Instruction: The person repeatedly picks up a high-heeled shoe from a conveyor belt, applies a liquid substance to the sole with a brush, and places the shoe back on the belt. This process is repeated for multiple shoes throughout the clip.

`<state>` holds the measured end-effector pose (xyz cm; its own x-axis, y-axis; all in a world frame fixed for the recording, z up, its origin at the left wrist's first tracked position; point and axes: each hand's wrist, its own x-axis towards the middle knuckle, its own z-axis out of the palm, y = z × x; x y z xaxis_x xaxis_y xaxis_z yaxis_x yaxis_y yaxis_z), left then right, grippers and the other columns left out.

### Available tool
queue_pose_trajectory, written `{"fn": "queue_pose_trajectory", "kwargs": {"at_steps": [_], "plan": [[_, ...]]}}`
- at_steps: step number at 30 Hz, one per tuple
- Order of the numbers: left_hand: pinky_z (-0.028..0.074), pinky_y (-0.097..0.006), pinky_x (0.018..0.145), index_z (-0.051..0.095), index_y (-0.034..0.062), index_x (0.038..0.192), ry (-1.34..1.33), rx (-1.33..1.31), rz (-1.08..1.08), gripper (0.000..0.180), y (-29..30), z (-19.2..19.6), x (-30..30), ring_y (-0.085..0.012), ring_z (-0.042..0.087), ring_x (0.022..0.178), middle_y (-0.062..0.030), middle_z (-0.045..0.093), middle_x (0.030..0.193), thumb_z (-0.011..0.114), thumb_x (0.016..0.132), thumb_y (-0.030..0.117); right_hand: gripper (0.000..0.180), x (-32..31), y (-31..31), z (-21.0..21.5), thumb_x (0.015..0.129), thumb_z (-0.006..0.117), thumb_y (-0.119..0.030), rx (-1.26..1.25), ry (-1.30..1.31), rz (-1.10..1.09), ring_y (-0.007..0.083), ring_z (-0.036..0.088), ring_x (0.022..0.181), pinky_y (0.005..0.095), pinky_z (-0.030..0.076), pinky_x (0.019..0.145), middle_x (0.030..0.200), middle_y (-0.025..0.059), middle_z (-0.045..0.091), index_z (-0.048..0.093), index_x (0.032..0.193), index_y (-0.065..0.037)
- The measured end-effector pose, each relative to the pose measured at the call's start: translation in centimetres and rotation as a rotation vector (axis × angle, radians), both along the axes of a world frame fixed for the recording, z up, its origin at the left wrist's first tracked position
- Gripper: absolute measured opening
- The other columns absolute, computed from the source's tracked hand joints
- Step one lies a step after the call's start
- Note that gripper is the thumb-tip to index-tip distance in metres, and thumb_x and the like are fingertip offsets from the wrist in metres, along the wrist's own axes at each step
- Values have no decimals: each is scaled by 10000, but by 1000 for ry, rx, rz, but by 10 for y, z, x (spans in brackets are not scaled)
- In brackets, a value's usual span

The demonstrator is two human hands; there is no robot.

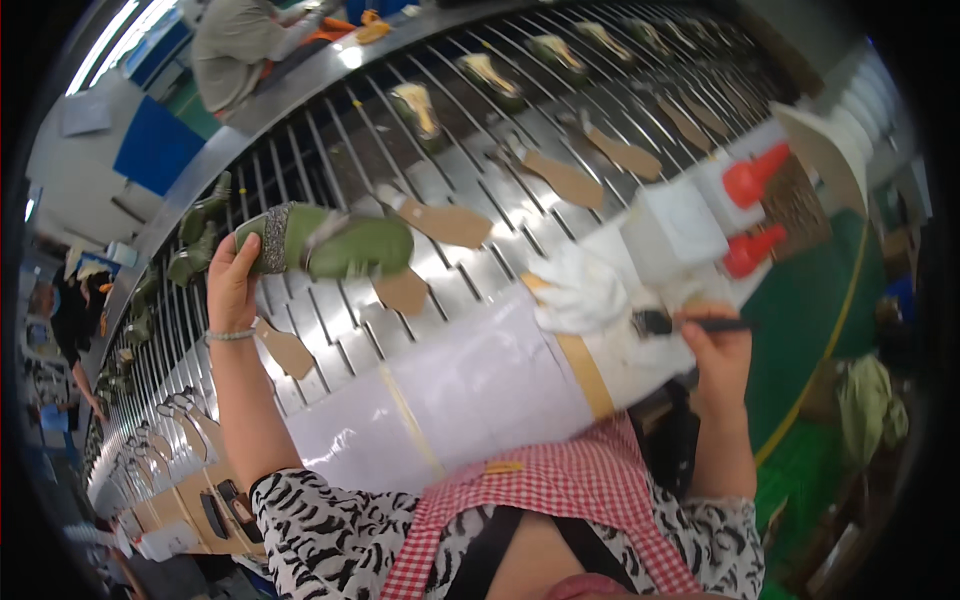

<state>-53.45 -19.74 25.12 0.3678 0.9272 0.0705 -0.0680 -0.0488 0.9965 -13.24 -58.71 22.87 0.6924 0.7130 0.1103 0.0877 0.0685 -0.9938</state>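
Note:
My left hand (232, 285) is closed round one end of a green shoe last (365, 247), which has a glittery grey strap across it. It is held sideways above the slatted conveyor (455, 275), partly over tan insoles (447, 222). In my right hand (722, 355) is a brush (655, 322) with a dark handle. Its dark head is low over the white end of the work surface. Next to the brush lies a crumpled white cloth (578, 288). Motion blurs the front of the last.
Two white bottles with red caps (757, 175) (754, 250) stand at the right. A plastic-covered board (450, 385) lies before me. More green lasts (490, 80) and insoles line the conveyor. Another person (235, 55) works at the far side.

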Motion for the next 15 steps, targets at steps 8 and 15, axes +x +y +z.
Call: {"fn": "queue_pose_trajectory", "kwargs": {"at_steps": [8, 15], "plan": [[451, -279, 834, 583, 44, 1084, 447, -149, -637, 374, -94, -41, 73, -137, 586, 897, -48, 630, 981, 746, 762, 140, 233, 66, -35, 8, 746, 757, -144, -314, -505, -205, 123, 589, 791, 261, 458, 742, 809, 41, 638, 643, 900, -11], [339, -460, 1017, 410, 27, 1325, 1062, 921, -408, 781, -233, -46, 92, -361, 375, 1278, -189, 435, 1335, 784, 667, 217, 207, 80, -24, -11, 727, 718, -129, -495, -684, -112, 246, 639, 731, 350, 483, 670, 814, 112, 672, 643, 881, -13]]}}
